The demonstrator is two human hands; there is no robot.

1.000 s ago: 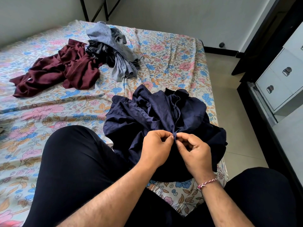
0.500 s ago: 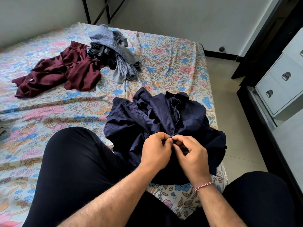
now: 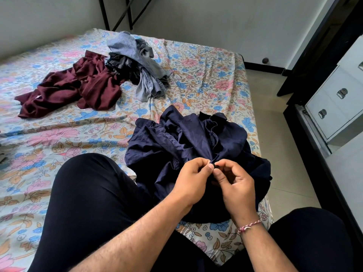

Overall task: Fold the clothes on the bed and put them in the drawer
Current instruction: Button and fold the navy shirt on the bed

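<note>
A crumpled navy shirt [image 3: 176, 142] lies on the floral bed sheet [image 3: 206, 79] between my knees. My left hand [image 3: 191, 179] and my right hand [image 3: 233, 183] meet over its front edge, and both pinch the fabric at a small dark button. Farther back on the bed lie a maroon garment [image 3: 78, 89] and a heap of grey and blue-checked clothes [image 3: 137, 61]. White drawers [image 3: 334, 107] with metal handles stand at the right, all closed.
My legs in black trousers [image 3: 88, 203] fill the foreground on both sides. A strip of tiled floor [image 3: 279, 134] runs between the bed's right edge and the dark furniture frame [image 3: 306, 134]. Black metal bars [image 3: 117, 12] lean in the far corner.
Both hands stay together on the navy shirt's front edge, with only small finger movements. The right thumb and forefinger now show the button. The view has tilted slightly.
</note>
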